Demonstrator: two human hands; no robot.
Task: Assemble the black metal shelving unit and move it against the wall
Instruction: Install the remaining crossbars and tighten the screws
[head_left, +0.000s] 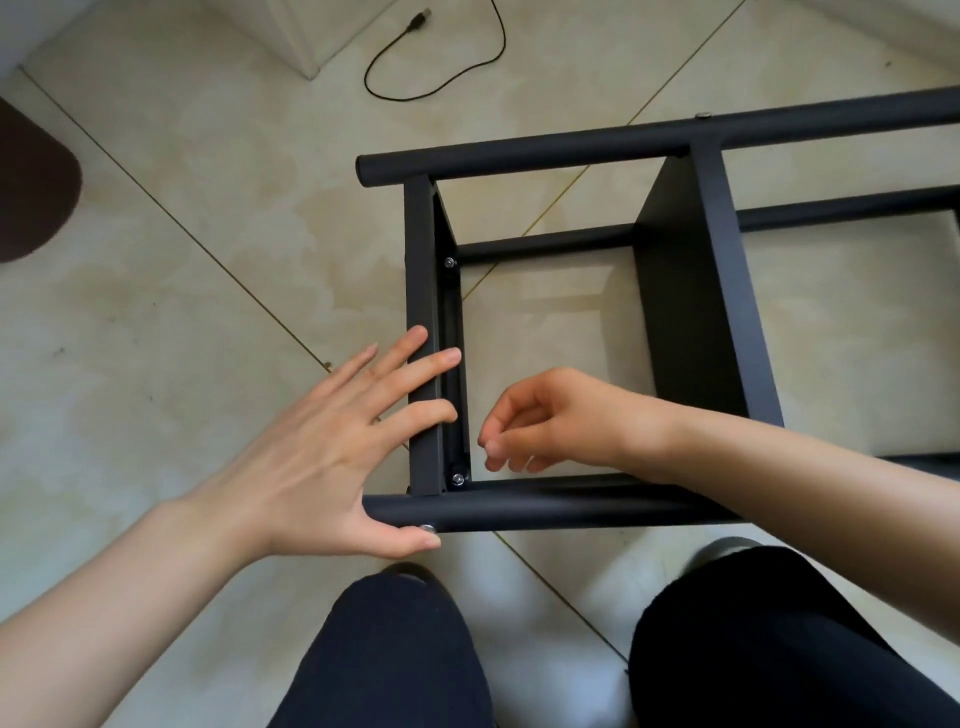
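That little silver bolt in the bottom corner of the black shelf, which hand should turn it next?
Probably the right hand: its curled fingertips hover just beside the bolt, inside the shelf frame. The left hand lies flat, fingers spread on the end panel, steadying it.

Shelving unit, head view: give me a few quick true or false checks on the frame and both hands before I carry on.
1. The shelving unit lies on its side on the tiled floor. True.
2. The left hand grips a screwdriver. False: it is spread flat, fingers on the end shelf panel, thumb at the lower tube.
3. The right hand is inside the frame, fingers curled. True.
4. The black cable is draped over the frame. False: it lies on the floor, apart.
5. A bolt sits in the lower inner corner. True.
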